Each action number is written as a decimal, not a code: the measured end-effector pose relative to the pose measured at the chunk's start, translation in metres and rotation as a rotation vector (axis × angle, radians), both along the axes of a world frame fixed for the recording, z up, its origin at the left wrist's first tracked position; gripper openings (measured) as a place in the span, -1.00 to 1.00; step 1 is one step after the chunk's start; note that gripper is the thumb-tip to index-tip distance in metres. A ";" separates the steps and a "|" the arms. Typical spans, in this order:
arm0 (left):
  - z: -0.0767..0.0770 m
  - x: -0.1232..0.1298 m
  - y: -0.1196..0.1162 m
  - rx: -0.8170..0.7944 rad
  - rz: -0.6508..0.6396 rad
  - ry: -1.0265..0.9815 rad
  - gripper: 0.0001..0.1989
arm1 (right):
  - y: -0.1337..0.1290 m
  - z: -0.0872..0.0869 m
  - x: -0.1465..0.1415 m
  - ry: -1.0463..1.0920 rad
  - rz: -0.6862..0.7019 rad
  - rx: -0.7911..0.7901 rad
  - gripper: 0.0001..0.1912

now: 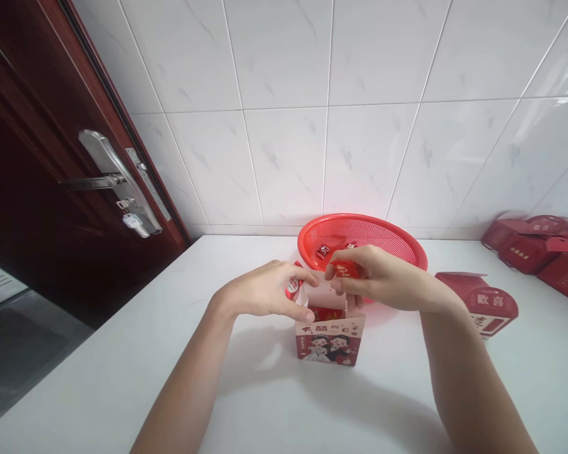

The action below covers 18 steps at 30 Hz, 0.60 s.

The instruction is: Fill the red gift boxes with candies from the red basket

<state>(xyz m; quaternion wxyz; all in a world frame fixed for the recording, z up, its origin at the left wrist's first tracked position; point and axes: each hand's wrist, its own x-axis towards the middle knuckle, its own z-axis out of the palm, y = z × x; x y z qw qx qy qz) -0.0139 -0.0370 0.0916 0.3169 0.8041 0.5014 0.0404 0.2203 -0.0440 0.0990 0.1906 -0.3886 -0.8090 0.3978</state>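
An open box [329, 347] printed with a cartoon couple stands upright on the white table, with red items inside it. My left hand [267, 290] is at the box's left edge, thumb over the opening, and holds a red wrapped candy [292, 287] in its curled fingers. Over the right side of the opening, my right hand [383, 277] grips a red packet [346, 269] between thumb and fingers. Directly behind the box sits a red mesh basket [383, 230] with a few wrapped candies [322, 251] in it.
To the right of my right wrist lies a closed red box [495, 302]. Several dark red boxes [525, 252] are grouped at the far right by the tiled wall [284, 151]. A dark red door [42, 145] with a metal handle and keys is at the left, beyond the table edge.
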 end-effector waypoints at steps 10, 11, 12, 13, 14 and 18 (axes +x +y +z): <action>0.005 0.002 -0.005 -0.005 -0.013 0.009 -0.34 | 0.003 -0.007 -0.001 -0.251 0.029 0.205 -0.74; 0.005 0.003 -0.005 -0.005 -0.013 0.011 -0.33 | 0.003 -0.007 -0.002 -0.265 0.040 0.203 -0.68; 0.005 0.003 -0.005 -0.008 -0.013 0.013 -0.31 | 0.003 -0.007 -0.003 -0.271 0.054 0.200 -0.64; 0.006 0.003 -0.005 -0.012 -0.018 0.015 -0.31 | 0.003 -0.007 -0.003 -0.275 0.069 0.198 -0.62; 0.006 0.003 -0.005 -0.014 -0.027 0.014 -0.33 | 0.003 -0.007 -0.004 -0.277 0.084 0.198 -0.64; 0.005 0.002 -0.004 -0.001 -0.051 0.004 -0.40 | 0.003 -0.005 -0.001 -0.262 0.145 0.189 -0.83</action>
